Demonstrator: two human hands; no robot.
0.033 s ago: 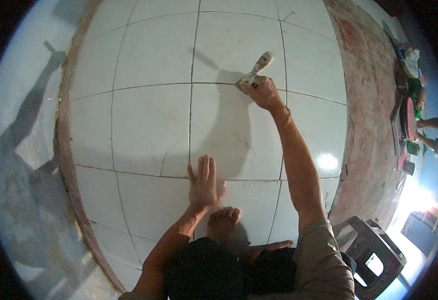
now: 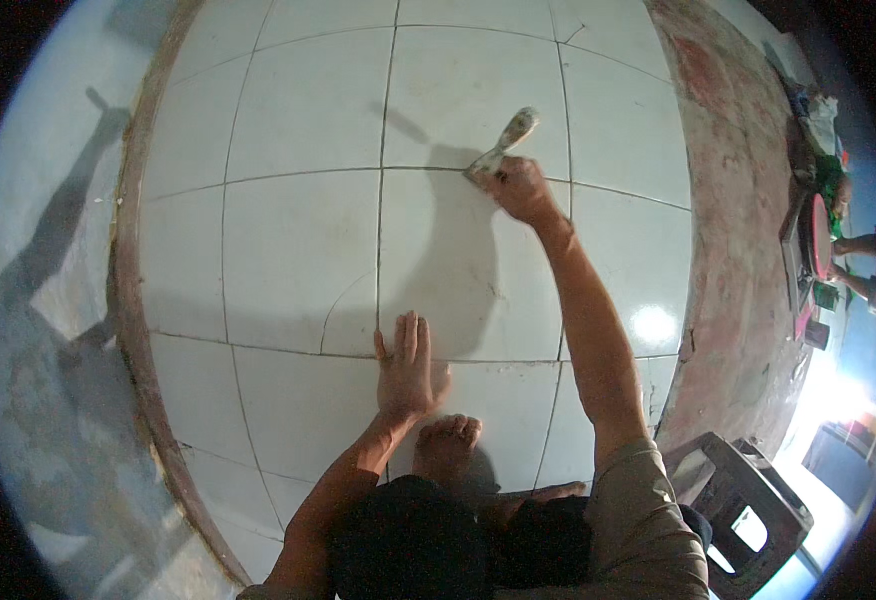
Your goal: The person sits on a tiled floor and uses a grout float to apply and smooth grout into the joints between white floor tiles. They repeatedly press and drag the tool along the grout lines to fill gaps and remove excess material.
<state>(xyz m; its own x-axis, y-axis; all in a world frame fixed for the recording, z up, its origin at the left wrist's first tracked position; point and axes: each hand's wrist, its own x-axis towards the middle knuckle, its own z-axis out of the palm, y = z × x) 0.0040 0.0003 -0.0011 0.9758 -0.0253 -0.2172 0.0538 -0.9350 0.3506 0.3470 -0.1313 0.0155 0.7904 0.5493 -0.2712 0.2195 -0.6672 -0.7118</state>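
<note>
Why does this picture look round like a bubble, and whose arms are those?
The picture comes from a small camera worn on a person's head, looking down. Its lens sees very wide, so straight lines bend near the edges. The two arms belong to that person, who crouches on a floor of white tiles. You can see a bare foot near the bottom. The left hand lies flat on the tiles, fingers spread. The right hand reaches far forward and holds a small scraper, its blade at a line between tiles. A dark plastic stool stands at the lower right, beside a strip of bare reddish floor.
</note>
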